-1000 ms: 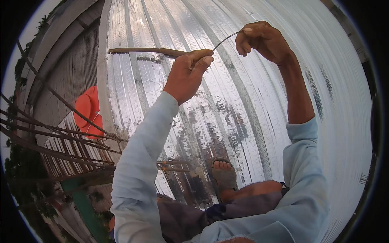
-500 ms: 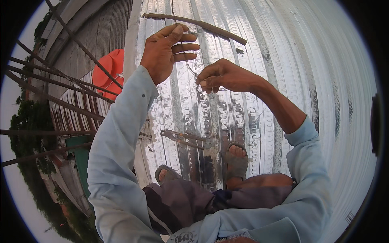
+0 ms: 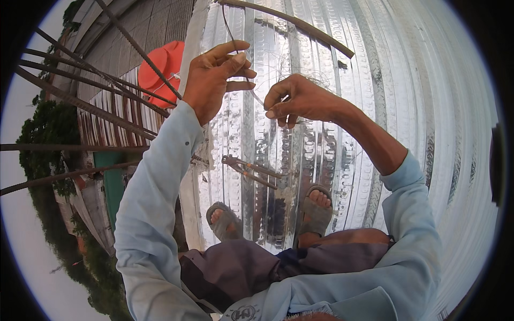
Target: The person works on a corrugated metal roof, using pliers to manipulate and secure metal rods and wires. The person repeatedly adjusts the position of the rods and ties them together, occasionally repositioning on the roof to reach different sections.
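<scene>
A thin dark wire [image 3: 227, 25] runs down from the top edge, through the fingers of my left hand [image 3: 217, 80], to my right hand [image 3: 305, 101]. My left thumb and forefinger close loosely around it, and the other fingers are partly spread. My right thumb and forefinger pinch the wire lower down, with the remaining fingers curled. Around and behind my right hand shows a loose tangle of fine wire [image 3: 292, 64]. Nearer my feet, a pair of long-handled pincers [image 3: 251, 170] with orange patches on the handles lies on the ridged metal sheet [image 3: 348, 176].
A long brown bar [image 3: 292, 20] lies across the sheet at the far side. Several ribbed steel rods [image 3: 91, 109] jut in from the left, beside a concrete edge [image 3: 188, 224]. Beyond that edge are a red rounded object [image 3: 160, 72] and lower roofs. My sandalled feet [image 3: 316, 214] rest on the sheet.
My right hand has shifted slightly right, and my left hand has come slightly down. The wire stays in both hands. The surroundings have shifted mostly rightward in the view.
</scene>
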A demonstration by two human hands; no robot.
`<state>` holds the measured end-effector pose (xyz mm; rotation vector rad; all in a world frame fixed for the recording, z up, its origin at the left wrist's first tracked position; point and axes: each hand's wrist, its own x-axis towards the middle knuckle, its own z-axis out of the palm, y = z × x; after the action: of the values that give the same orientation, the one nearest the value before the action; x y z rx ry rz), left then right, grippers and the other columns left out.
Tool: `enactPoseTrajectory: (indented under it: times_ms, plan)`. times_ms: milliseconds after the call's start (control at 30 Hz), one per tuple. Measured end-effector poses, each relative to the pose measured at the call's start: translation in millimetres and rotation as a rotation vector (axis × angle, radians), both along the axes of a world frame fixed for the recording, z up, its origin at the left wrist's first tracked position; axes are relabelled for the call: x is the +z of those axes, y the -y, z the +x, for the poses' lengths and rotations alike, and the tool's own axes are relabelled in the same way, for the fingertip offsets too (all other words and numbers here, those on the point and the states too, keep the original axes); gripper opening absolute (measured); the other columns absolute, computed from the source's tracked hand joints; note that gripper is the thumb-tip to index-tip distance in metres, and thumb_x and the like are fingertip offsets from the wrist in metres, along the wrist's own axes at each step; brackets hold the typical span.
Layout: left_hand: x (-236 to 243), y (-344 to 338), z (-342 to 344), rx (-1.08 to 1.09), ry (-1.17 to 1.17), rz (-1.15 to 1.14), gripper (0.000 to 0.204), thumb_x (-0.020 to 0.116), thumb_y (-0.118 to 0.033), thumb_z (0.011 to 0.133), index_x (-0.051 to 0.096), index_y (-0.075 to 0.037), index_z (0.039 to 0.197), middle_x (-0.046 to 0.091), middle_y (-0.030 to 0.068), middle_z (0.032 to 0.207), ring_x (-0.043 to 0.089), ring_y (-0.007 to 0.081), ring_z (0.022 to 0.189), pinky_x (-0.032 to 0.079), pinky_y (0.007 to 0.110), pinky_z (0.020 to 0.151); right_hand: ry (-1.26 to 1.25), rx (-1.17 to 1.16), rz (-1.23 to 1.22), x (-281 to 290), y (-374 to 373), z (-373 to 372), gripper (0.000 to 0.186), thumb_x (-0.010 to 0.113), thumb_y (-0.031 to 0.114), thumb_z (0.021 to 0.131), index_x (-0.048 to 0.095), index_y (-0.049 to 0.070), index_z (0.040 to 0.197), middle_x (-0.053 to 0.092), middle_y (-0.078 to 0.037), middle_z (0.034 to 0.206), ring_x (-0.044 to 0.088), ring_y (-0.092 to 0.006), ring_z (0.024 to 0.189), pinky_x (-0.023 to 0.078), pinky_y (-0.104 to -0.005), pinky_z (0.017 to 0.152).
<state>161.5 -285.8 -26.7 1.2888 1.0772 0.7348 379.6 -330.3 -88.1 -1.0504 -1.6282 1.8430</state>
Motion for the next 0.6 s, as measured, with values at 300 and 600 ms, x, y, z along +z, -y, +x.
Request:
enactPoseTrajectory:
  times_ms: [300, 600]
  plan:
    - [-10, 13, 5, 0.127, 0.004, -0.048, 0.031, 0.063, -0.007, 0.098, 0.061, 0.005, 0.127, 0.066, 0.0115, 0.094, 0.070, 0.0212, 0.088, 0.067, 0.037, 0.074, -0.117, -0.059, -0.091, -20, -2, -18, 0.031, 0.067, 0.027, 0.098, 0.071, 0.001, 0.115, 0.069, -0.007, 0.090, 0.068, -0.0158, 0.080, 0.056, -0.0309, 0.067]
    - [-19, 14, -30, 0.269, -0.081, -0.061, 0.037, 0.061, -0.033, 0.103, 0.066, 0.002, 0.114, 0.073, 0.0129, 0.100, 0.072, 0.0213, 0.089, 0.057, 0.035, 0.083, 0.164, 0.081, -0.128, -74, 41, -36, 0.026, 0.057, 0.021, 0.101, 0.067, -0.003, 0.109, 0.066, -0.006, 0.078, 0.063, -0.0140, 0.066, 0.052, -0.0302, 0.060]
